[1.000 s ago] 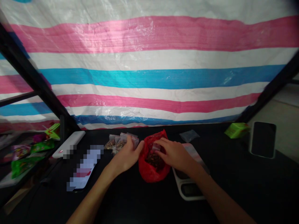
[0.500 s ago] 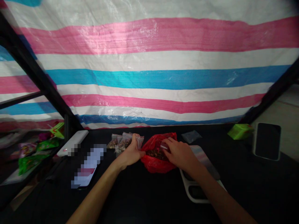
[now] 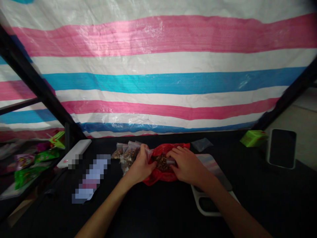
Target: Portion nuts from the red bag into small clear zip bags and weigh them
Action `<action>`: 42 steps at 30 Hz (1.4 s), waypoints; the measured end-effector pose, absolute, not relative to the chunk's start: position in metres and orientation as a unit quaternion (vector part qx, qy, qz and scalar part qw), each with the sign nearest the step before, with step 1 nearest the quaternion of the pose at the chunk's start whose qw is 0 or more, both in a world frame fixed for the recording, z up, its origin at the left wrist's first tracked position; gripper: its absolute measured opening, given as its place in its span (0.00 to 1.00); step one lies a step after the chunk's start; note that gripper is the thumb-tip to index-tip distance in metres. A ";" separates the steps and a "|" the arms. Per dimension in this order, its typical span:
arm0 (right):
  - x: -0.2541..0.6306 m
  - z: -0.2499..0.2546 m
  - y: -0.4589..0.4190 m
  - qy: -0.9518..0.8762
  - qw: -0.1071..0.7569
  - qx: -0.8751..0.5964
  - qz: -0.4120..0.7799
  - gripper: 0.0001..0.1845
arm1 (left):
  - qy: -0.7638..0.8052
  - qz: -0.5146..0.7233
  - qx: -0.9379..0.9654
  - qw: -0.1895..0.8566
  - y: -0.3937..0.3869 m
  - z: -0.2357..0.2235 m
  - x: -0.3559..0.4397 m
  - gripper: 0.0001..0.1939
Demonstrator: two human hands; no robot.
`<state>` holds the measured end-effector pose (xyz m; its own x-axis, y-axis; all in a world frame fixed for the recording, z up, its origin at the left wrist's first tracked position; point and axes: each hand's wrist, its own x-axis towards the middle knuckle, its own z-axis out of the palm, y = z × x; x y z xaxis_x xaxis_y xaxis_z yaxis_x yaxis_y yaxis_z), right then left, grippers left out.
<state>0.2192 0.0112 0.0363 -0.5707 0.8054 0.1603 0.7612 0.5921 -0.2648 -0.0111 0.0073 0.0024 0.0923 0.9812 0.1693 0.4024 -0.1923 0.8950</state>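
A red plastic bag lies spread open on the black table, with small brown dried pieces showing inside. My left hand is closed on the bag's left edge, its thumb at the opening. On the other side, my right hand reaches in with fingers closed around a small clear plastic thing, whose kind I cannot make out. Several small zip bags with similar brown contents lie just left of my left hand, which partly hides them. Under my right forearm sits a white kitchen scale, partly covered.
A clear empty-looking bag lies behind the scale. To the left are a phone and a white power strip. A green box and a dark-screened device stand at right. Striped sheeting hangs behind.
The red bag has gone from bunched upright to lower and wider, its mouth pulled apart. My left hand has moved onto its left edge. My right hand stays at the bag with the clear thing.
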 end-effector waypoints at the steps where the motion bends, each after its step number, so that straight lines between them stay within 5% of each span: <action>1: 0.218 0.036 0.010 -0.883 0.131 -0.444 0.082 0.12 | 0.534 0.401 0.653 0.357 0.008 0.000 -0.010 0.25; 11: 0.211 0.023 0.013 -0.873 0.153 -0.446 0.122 0.18 | 0.541 0.470 0.539 0.444 0.010 0.009 0.002 0.20; 34: 0.202 0.022 0.014 -0.809 0.221 -0.512 0.186 0.11 | 0.487 0.469 0.446 0.586 0.012 0.008 0.005 0.20; 37: 0.203 0.019 0.016 -0.797 0.251 -0.502 0.223 0.14 | 0.500 0.485 0.528 0.486 0.017 0.006 0.001 0.17; 42: 0.210 0.018 0.023 -0.768 0.310 -0.477 0.294 0.16 | 0.525 0.466 0.691 0.173 0.020 0.007 -0.012 0.17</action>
<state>0.2104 0.0235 0.0181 -0.3534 0.9149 0.1952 0.5501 0.3720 -0.7477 -0.0119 0.0201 0.0071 0.0154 0.8862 0.4631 0.5644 -0.3900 0.7275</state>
